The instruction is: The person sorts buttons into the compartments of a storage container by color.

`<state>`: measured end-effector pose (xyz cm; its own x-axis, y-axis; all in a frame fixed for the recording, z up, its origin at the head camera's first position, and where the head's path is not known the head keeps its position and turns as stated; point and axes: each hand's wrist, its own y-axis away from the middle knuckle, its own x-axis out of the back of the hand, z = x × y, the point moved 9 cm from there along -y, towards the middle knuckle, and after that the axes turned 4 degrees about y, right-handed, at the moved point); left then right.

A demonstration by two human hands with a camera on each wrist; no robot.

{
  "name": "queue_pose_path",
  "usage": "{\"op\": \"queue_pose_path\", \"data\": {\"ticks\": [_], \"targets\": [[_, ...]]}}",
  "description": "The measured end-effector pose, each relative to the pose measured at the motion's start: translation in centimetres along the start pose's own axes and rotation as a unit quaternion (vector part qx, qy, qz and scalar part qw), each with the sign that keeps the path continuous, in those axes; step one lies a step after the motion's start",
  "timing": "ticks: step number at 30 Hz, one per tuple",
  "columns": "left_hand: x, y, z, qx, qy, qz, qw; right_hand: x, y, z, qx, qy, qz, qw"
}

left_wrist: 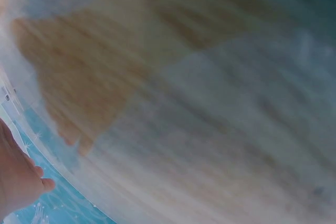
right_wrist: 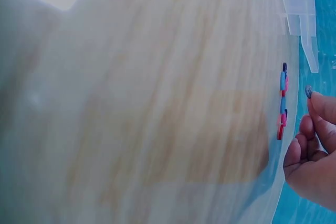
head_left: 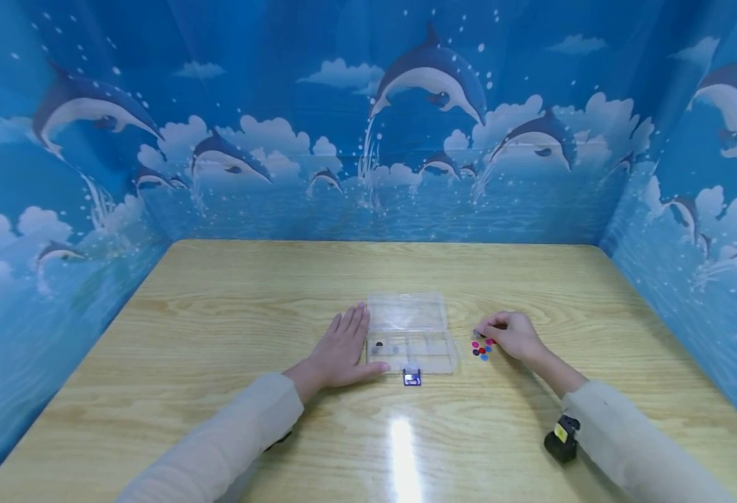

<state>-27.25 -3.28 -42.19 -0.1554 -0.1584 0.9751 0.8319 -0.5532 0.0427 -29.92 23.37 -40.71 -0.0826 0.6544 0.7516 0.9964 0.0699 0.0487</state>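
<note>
A clear plastic compartment box lies on the table with its lid folded back. Against its left side rests my left hand, fingers straight, the thumb by the front left corner. Small dark and grey pieces sit in the left compartments. To the right of the box, my right hand pinches a small, shiny grey round piece between thumb and index finger, raised off the table. Just below that hand lie several small, flat, button-like discs in red, pink, blue and dark colours.
A purple-blue tag or latch shows at the box's front edge. The wood-grain table ends at a dolphin-print curtain behind and at both sides. A black device is strapped at the right wrist.
</note>
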Motion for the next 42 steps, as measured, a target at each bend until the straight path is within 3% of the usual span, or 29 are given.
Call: {"op": "queue_pose_path", "data": {"ticks": [17, 42], "targets": [[0.2, 0.1, 0.2, -0.004, 0.001, -0.001, 1.0, -0.1, -0.1, -0.2, -0.049, -0.033, 0.008, 0.9982], [0.1, 0.2, 0.2, 0.0, -0.002, -0.007, 1.0, -0.8, 0.2, -2.5, -0.042, -0.094, -0.012, 0.9946]]}}
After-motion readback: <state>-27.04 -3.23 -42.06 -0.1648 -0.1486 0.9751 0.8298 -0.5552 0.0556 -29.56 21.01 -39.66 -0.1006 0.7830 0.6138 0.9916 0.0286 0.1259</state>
